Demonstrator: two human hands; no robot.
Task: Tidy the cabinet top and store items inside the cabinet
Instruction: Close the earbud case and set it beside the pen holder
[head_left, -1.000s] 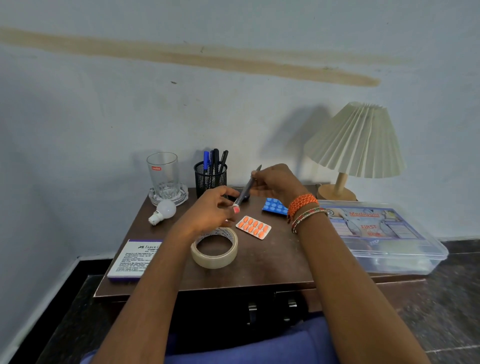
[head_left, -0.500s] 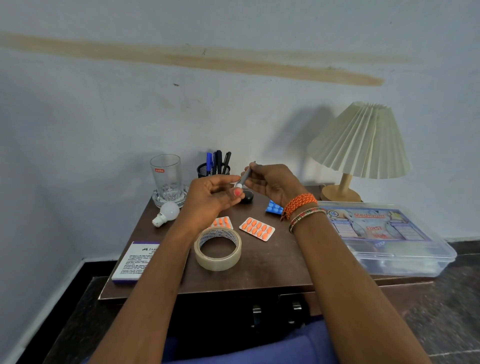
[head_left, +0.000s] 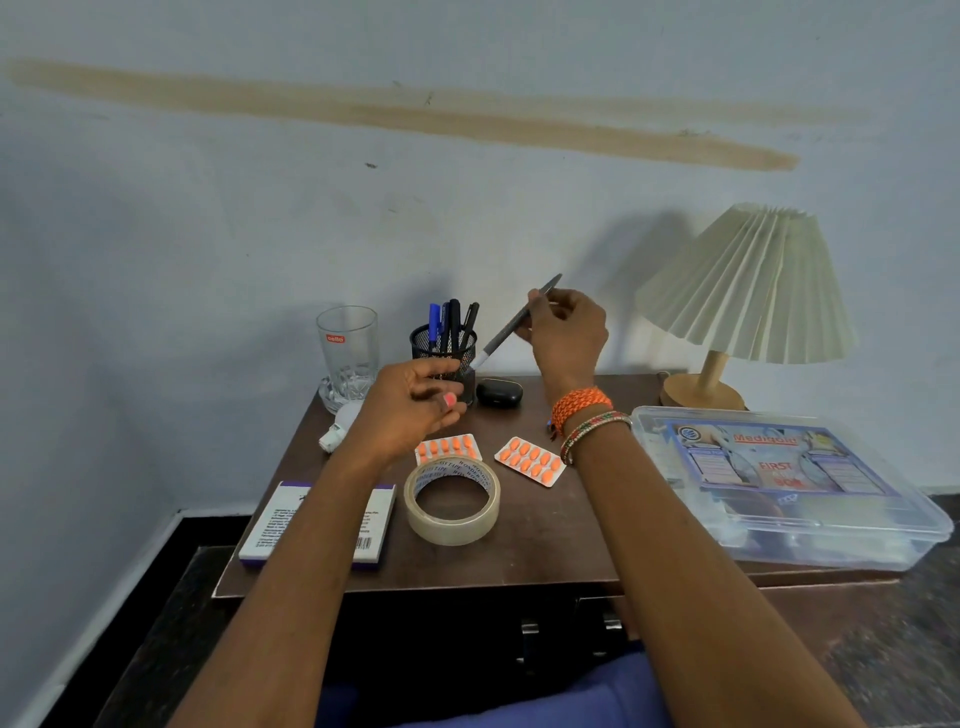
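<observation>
- Cabinet (head_left: 545, 551): dark brown top against a pale wall, carrying everything below; two metal handles show on its front under the edge.
- First-aid box (head_left: 789, 488): clear plastic with a printed lid, lying flat on the right side of the top and overhanging the right edge.
- Lamp (head_left: 748, 291): pleated cream shade on a wooden base, at the back right corner behind the box.
- Carton (head_left: 317, 525): white and purple, flat at the front left, partly crossed by the left forearm.
- Tape (head_left: 453, 501): a clear roll lying flat near the middle front, just right of the carton.
- Glass (head_left: 347, 343): upright at the back left, with a white bulb (head_left: 340, 426) lying in front of it.
- Pen cup (head_left: 442, 345): black mesh, at the back centre, holding several blue and black pens upright.
- Two pill strips (head_left: 530, 461) with orange tablets: one free-lying right of the tape, the other touching the tape's far rim.
- Black case (head_left: 500, 392): small, just right of the cup.
- Right hand (head_left: 566, 338): raised above the case, fingers and thumb pinching a grey pen (head_left: 511, 325) near its upper end; this grip tilts the pen so that its white tip points down-left, just beside the cup's rim.
- Left hand (head_left: 410, 410): loosely curled in front of the cup, holding nothing, apart from the pen.
</observation>
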